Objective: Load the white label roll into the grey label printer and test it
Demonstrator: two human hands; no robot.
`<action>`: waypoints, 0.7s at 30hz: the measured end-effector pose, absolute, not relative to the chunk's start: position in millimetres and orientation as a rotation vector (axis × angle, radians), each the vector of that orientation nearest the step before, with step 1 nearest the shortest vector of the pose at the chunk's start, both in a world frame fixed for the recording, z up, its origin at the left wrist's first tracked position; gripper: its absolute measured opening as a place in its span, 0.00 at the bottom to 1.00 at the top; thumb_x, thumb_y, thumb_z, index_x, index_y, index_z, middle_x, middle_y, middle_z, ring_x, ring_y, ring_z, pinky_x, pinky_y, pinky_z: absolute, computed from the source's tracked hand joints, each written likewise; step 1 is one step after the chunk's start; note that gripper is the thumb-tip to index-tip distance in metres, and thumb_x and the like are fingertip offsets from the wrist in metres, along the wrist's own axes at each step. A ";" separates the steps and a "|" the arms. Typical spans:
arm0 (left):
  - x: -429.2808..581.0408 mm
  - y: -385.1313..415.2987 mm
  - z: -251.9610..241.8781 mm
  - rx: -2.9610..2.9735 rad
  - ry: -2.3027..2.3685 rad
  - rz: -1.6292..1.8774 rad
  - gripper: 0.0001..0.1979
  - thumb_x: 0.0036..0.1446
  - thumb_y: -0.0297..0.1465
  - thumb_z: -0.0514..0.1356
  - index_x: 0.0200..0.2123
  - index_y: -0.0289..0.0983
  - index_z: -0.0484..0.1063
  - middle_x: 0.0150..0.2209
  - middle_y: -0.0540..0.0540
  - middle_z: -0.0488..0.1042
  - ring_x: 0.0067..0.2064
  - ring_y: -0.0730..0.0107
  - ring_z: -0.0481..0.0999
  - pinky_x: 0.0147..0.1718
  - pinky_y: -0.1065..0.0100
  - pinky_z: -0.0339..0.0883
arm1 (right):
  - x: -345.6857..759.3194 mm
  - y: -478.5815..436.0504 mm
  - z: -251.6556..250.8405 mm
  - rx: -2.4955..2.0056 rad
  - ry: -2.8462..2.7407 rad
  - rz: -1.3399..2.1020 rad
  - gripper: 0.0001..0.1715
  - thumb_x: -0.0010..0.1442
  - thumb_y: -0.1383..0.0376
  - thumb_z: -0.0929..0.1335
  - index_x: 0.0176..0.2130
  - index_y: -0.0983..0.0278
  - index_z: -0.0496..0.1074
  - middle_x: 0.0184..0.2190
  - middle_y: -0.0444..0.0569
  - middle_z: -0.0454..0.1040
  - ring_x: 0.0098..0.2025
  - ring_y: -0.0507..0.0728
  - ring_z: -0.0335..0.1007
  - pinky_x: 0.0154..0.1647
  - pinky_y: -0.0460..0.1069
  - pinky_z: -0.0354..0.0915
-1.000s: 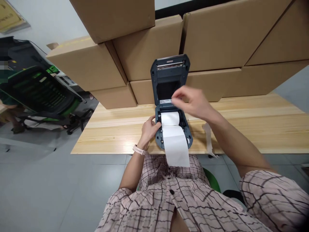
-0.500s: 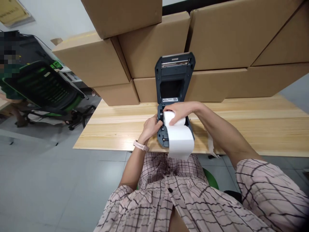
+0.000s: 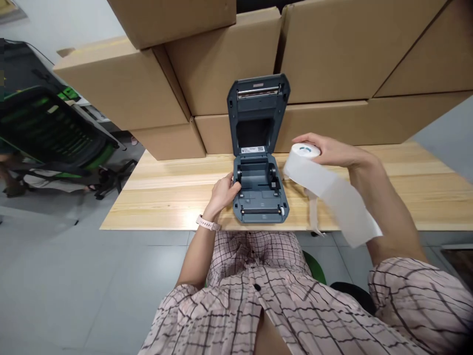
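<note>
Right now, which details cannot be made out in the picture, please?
All in the head view:
Label in the lid: print too small to read.
Roll: the held side is hidden by the right grip.
Left grip, at the printer: some fingers are hidden by the grip itself.
Upper box: top cut off by the picture's upper edge.

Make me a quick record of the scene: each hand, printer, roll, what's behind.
Left hand: holding printer by its left edge
Right hand: holding roll
Printer: on table, lid raised
Roll: out of printer, loose end trailing toward the person
Behind: stacked boxes
</note>
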State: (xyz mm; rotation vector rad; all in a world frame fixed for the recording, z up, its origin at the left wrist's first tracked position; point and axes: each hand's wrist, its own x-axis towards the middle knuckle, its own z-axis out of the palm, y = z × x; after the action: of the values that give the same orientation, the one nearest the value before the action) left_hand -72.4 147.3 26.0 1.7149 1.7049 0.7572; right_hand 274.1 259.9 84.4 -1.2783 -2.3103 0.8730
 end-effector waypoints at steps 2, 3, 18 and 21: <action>-72.6 148.0 24.2 1.698 1.708 0.764 0.18 0.58 0.31 0.54 0.49 0.38 0.78 0.26 0.49 0.71 0.30 0.64 0.68 0.32 0.66 0.57 | 269.8 269.1 68.8 -1.324 -2.271 0.888 0.50 0.48 0.52 0.76 0.66 0.61 0.69 0.62 0.59 0.76 0.61 0.74 0.75 0.64 0.70 0.70; -72.7 148.2 23.3 1.689 1.709 0.770 0.19 0.58 0.31 0.55 0.49 0.38 0.79 0.26 0.49 0.72 0.30 0.64 0.68 0.33 0.66 0.58 | 266.9 272.5 61.8 -1.334 -2.251 0.901 0.50 0.48 0.53 0.76 0.67 0.62 0.68 0.63 0.60 0.75 0.61 0.73 0.74 0.64 0.69 0.70; -75.4 149.5 18.8 1.697 1.648 0.825 0.17 0.58 0.32 0.56 0.47 0.37 0.79 0.35 0.45 0.80 0.36 0.62 0.75 0.37 0.65 0.65 | 324.0 203.9 -4.1 -1.173 -1.499 1.519 0.41 0.56 0.52 0.80 0.64 0.48 0.70 0.70 0.52 0.71 0.68 0.67 0.71 0.62 0.64 0.74; -75.1 149.7 18.4 1.698 1.670 0.813 0.17 0.58 0.32 0.56 0.47 0.37 0.79 0.34 0.46 0.80 0.35 0.62 0.74 0.37 0.66 0.64 | 319.9 186.2 -20.7 -1.194 -1.544 1.590 0.42 0.49 0.53 0.84 0.60 0.53 0.76 0.65 0.54 0.75 0.59 0.64 0.77 0.57 0.59 0.77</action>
State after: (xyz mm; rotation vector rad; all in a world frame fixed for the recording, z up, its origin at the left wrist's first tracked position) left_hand -75.1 149.7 18.4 1.6983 1.6704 0.8127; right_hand 319.9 186.2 -20.7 -1.1935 -1.5443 1.5899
